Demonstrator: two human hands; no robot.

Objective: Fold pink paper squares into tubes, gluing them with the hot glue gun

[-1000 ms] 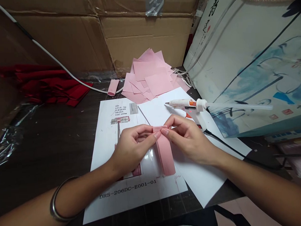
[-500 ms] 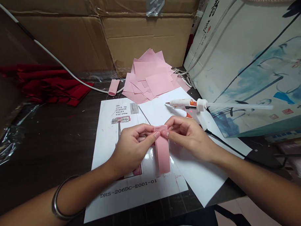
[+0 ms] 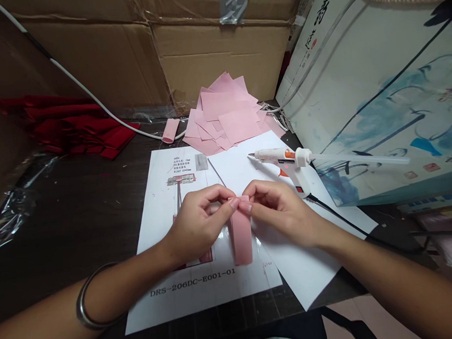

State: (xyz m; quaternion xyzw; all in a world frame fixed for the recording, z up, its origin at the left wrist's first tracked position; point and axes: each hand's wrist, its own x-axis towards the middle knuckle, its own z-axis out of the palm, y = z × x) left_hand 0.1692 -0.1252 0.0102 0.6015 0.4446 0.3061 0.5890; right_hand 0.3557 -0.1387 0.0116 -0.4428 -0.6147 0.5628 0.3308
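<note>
A folded pink strip [image 3: 242, 240] hangs over the printed white sheet [image 3: 148, 271], its top end pinched between both hands. My left hand [image 3: 200, 220] grips the left side of that end with thumb and forefinger. From the right, my right hand [image 3: 283, 212] pinches the same end, its thumb close to the left thumb. Beyond the right hand, a white glue gun [image 3: 277, 157] with a clear glue stick rests on a blank white sheet [image 3: 304, 275]. A pile of pink pieces [image 3: 227, 107] lies behind the papers, with one rolled pink piece [image 3: 170, 131] to its left.
Red folded fabric pieces [image 3: 79, 127] lie at the left back. Cardboard [image 3: 222, 66] stands behind the dark table [image 3: 64, 210]. A painted white box [image 3: 375, 100] stands at the right. A white cable [image 3: 82, 87] crosses the left back, and a black cord [image 3: 339, 216] trails right from the glue gun.
Both hands have moved slightly closer together, and the pink strip has shifted a little down and left. My right hand has lowered a bit, uncovering the glue gun's handle.
</note>
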